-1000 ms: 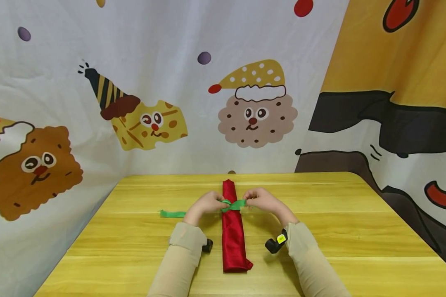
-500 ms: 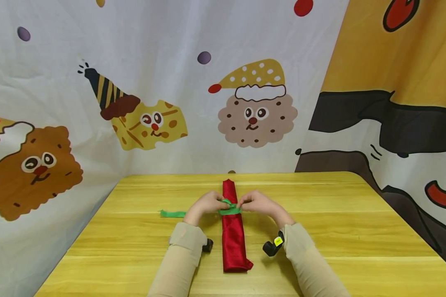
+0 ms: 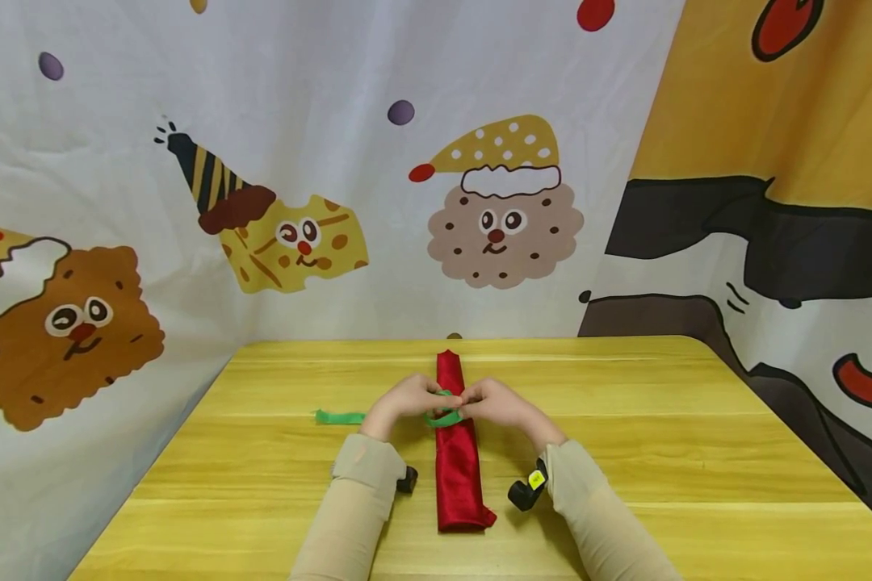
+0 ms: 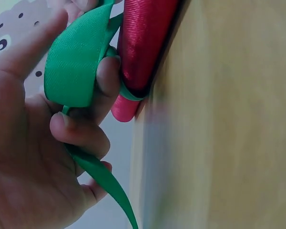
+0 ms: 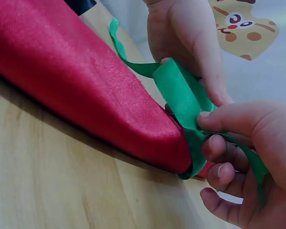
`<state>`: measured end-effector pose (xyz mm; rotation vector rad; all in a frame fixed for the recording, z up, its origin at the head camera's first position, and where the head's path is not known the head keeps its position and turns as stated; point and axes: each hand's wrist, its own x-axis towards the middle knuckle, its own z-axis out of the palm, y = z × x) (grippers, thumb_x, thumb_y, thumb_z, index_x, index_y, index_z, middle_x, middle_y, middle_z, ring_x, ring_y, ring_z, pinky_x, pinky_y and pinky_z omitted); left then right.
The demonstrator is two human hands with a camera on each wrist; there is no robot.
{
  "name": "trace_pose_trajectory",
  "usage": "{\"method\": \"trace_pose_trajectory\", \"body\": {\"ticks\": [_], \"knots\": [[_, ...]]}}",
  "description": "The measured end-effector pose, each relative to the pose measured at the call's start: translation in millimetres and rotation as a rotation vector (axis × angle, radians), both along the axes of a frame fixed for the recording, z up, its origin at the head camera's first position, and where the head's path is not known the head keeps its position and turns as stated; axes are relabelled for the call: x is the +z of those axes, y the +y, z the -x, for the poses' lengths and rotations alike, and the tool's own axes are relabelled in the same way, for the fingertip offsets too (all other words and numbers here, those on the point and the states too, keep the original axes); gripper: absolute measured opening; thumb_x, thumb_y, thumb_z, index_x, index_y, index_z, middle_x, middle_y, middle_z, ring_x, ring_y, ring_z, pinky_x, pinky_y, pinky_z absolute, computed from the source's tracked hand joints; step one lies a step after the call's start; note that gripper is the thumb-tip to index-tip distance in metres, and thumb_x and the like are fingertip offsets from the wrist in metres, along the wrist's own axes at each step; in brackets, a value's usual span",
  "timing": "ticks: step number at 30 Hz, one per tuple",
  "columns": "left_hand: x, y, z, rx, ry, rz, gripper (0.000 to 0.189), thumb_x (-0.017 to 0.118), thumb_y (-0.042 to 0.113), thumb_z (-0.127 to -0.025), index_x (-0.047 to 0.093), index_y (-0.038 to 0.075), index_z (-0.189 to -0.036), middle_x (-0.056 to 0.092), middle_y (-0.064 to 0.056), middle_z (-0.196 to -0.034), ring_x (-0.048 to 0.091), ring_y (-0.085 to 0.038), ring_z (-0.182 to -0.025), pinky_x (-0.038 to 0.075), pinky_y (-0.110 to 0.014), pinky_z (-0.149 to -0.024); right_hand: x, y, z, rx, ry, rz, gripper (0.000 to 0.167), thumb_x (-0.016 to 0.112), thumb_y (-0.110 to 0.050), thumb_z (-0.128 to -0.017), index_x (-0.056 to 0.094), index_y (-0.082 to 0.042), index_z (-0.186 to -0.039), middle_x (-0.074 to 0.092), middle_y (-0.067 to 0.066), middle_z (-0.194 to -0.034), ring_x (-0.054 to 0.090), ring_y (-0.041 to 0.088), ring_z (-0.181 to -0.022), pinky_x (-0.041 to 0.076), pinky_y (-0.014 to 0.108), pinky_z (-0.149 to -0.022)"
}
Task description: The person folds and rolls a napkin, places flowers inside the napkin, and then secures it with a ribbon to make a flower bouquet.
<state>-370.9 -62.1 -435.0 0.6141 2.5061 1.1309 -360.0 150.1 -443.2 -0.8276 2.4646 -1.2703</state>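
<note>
A rolled red satiny cloth [image 3: 456,476] lies lengthwise on the wooden table. Around its far part passes a green ribbon [image 3: 445,420], which stands up in a wide loop between the hands. My left hand [image 3: 408,397] holds the ribbon with curled fingers; in the left wrist view the loop [image 4: 72,64] stands beside its raised thumb and a tail hangs below its fingers. My right hand [image 3: 500,402] pinches the ribbon between thumb and forefinger, with a short end [image 5: 255,164] trailing across its palm. Both hands' fingertips meet above the roll, partly hiding the crossing.
The ribbon's long tail [image 3: 339,417] stretches left over the table [image 3: 262,492]. Black wrist cameras sit at both cuffs, the right one [image 3: 526,488] close to the roll's near end. A curtain [image 3: 320,97] with printed cartoon food hangs behind the table's far edge.
My right hand has moved left, from beyond the roll's right side to the left hand's fingertips, bringing its ribbon end along. My left hand has stayed nearly in place.
</note>
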Motion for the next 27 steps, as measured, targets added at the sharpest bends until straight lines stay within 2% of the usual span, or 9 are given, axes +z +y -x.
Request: {"method": "trace_pose_trajectory", "body": {"ticks": [3,6,10,13,18,27], "knots": [[-0.4,0.2,0.1,-0.020,-0.002,-0.007,0.048,0.073,0.046,-0.084,0.051,0.012,-0.059,0.037,0.004,-0.052,0.028,-0.011,-0.050,0.029,-0.026,-0.055,-2.4,-0.4,0.6,-0.024,0.001,0.002,0.016,0.060,-0.007,-0.092,0.074,-0.002,-0.098,0.067,0.002,-0.086,0.045,0.012,-0.069,0.040,0.028,-0.064],[0.4,0.1,-0.9,-0.023,-0.012,-0.010,0.040,0.075,0.039,-0.083,0.053,0.014,-0.061,0.039,0.005,-0.053,0.031,-0.010,-0.052,0.031,-0.026,-0.056,-3.2,-0.4,0.2,-0.038,0.002,0.017,0.018,0.058,-0.009,-0.094,0.073,0.000,-0.100,0.067,0.004,-0.087,0.047,0.012,-0.070,0.041,0.028,-0.064],[2.2,0.3,-2.7,-0.002,-0.033,-0.023,0.028,0.074,0.026,-0.086,0.058,0.011,-0.067,0.045,0.003,-0.058,0.038,-0.011,-0.055,0.035,-0.026,-0.058,-2.4,-0.5,-1.1,-0.057,-0.001,0.024,0.021,0.059,-0.014,-0.096,0.073,0.001,-0.102,0.068,0.009,-0.089,0.049,0.013,-0.072,0.042,0.029,-0.065],[3.4,0.9,-3.2,0.017,-0.032,-0.021,0.024,0.072,0.020,-0.087,0.059,0.010,-0.070,0.047,0.002,-0.059,0.040,-0.012,-0.057,0.037,-0.026,-0.059,-2.5,0.4,-0.9,-0.082,-0.001,0.015,0.021,0.061,-0.017,-0.095,0.073,-0.001,-0.102,0.069,0.008,-0.092,0.053,0.013,-0.075,0.046,0.030,-0.068],[3.1,1.0,-2.4,0.034,-0.004,-0.001,0.024,0.072,0.019,-0.087,0.060,0.009,-0.069,0.046,0.003,-0.059,0.038,-0.011,-0.056,0.035,-0.025,-0.058,-4.7,6.9,3.4,-0.118,0.011,0.017,0.019,0.063,-0.019,-0.093,0.075,-0.005,-0.097,0.070,0.002,-0.092,0.059,0.014,-0.082,0.050,0.033,-0.074],[1.6,1.3,-2.3,0.052,-0.009,0.006,0.020,0.072,0.019,-0.088,0.064,0.008,-0.072,0.048,0.003,-0.059,0.038,-0.012,-0.056,0.035,-0.026,-0.056,-5.6,25.3,11.4,-0.154,0.013,0.010,0.018,0.065,-0.014,-0.091,0.073,0.000,-0.096,0.068,0.004,-0.084,0.056,0.015,-0.072,0.048,0.030,-0.064]]}}
